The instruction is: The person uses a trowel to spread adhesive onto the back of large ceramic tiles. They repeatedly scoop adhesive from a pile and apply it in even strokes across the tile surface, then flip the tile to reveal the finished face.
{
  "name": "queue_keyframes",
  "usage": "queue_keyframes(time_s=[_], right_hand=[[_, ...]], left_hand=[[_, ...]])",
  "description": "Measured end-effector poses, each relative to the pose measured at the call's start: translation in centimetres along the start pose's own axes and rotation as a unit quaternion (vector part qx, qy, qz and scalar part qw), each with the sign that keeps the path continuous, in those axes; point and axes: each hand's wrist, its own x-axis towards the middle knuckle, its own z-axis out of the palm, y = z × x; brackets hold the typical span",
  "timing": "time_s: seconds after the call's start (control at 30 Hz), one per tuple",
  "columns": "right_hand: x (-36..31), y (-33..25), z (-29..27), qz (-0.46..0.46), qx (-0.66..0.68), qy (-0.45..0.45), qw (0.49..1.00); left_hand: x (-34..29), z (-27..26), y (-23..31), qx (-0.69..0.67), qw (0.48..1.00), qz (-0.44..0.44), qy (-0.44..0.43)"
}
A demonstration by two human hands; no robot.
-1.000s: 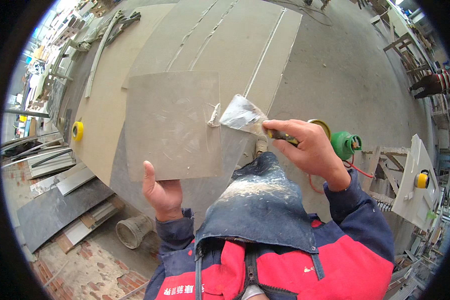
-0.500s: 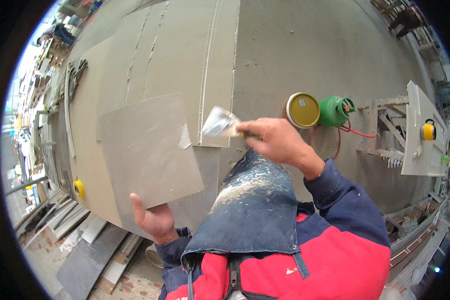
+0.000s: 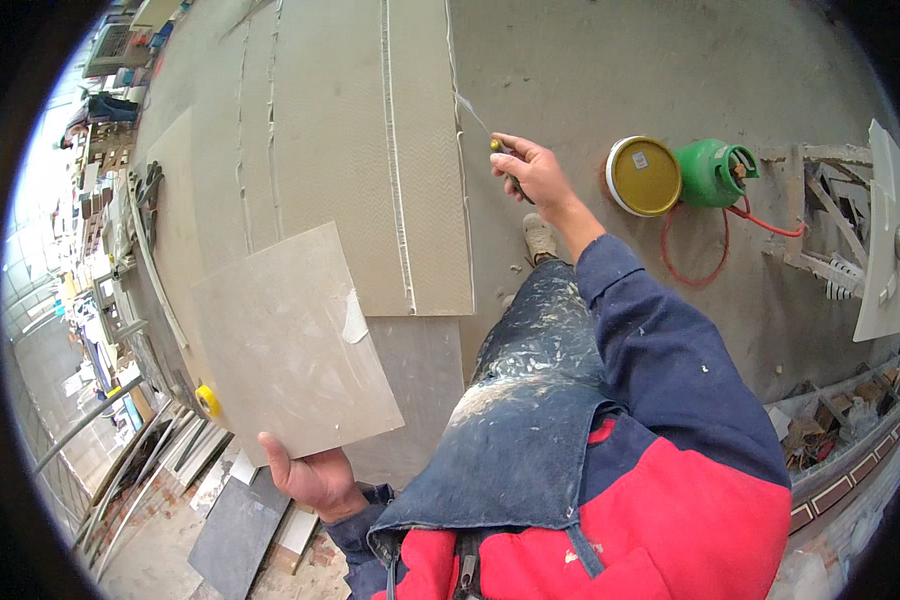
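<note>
left hand [image 3: 315,481] held the grey board [image 3: 292,345], a white dab [image 3: 354,318] near its right edge; out swung the right hand [image 3: 538,178], clenched on the scraper [image 3: 497,147], to the long panel [image 3: 426,200], shifting work there, blade contact hard to tell.

Head view: left fisheye of the pair you wear. It looks steeply down over your jacket [image 3: 685,525], at the lower edge, toward the floor [image 3: 580,70] ahead. Upright, unmirrored: your left is picture left. Your left hand [image 3: 320,482] and right hand [image 3: 537,175] lie fairly near the lens; the floor lies farther off. Straight edges bend toward a dark, rounded rim.
</note>
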Motion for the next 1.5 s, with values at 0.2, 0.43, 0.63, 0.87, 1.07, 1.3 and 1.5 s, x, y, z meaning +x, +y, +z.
queue_keyframes(time_s=[0.2, 0.43, 0.63, 0.87, 1.07, 1.3, 1.5], right_hand=[[0.5, 4.1, 0.7, -0.053, -0.066, 0.045, 0.995], [-5.2, 9.4, -0.1, -0.104, -0.224, 0.125, 0.961], [-7.3, 5.3, -0.1, 0.03, -0.049, 0.073, 0.996], [-6.1, 7.3, 2.7, -0.028, -0.042, 0.022, 0.998], [-11.4, 14.0, 2.9, -0.014, -0.019, 0.045, 0.999], [-16.0, 16.9, 2.5, -0.034, -0.071, 0.068, 0.995], [-17.0, 15.2, 1.1, 0.061, 0.043, 0.058, 0.995]], left_hand=[[0.6, 0.0, 0.2, 0.016, 1.0, -0.019, 0.011], [1.4, -0.8, 0.2, 0.016, 0.999, -0.022, -0.017], [0.7, -2.0, 0.6, -0.004, 0.999, -0.021, -0.035], [-0.4, -1.9, 0.4, 0.003, 1.0, -0.011, -0.024], [-0.8, -2.1, 0.7, 0.004, 0.999, -0.016, -0.031], [-0.8, -2.0, 0.3, 0.007, 0.999, -0.019, -0.039], [-1.6, -2.3, 0.4, -0.007, 0.998, -0.02, -0.065]])
